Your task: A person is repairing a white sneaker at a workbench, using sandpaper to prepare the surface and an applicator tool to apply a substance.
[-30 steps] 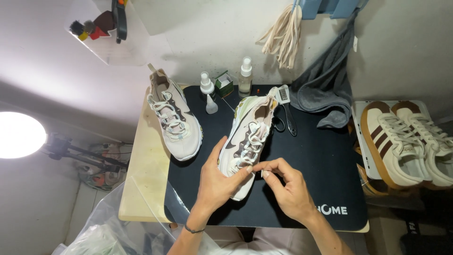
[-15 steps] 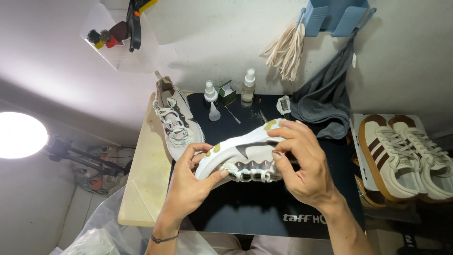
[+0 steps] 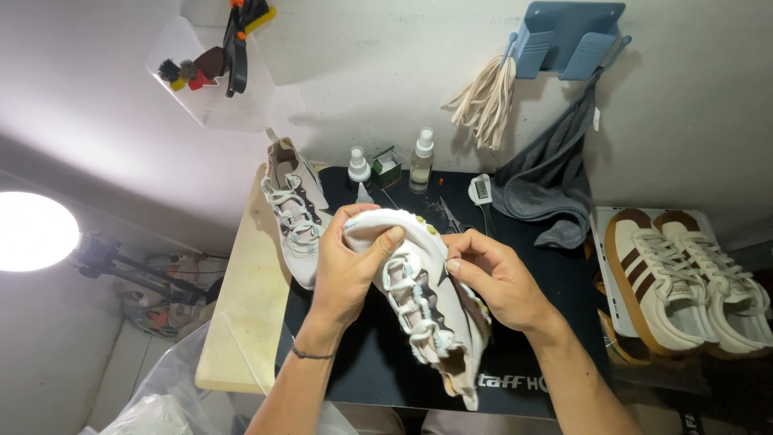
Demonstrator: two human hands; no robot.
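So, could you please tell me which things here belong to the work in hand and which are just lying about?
In hand: white sneaker, gripped by left hand and right hand.

Lying about: second sneaker, spray bottles, grey towel, striped shoes.

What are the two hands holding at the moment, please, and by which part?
Both hold one white sneaker above the black mat: the left hand grips its toe end, the right hand its side by the sole.

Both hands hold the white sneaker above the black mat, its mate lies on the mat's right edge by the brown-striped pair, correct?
Not quite. In the head view the mate, a white laced sneaker, lies at the black mat's left edge. The left hand and right hand do hold the white sneaker.
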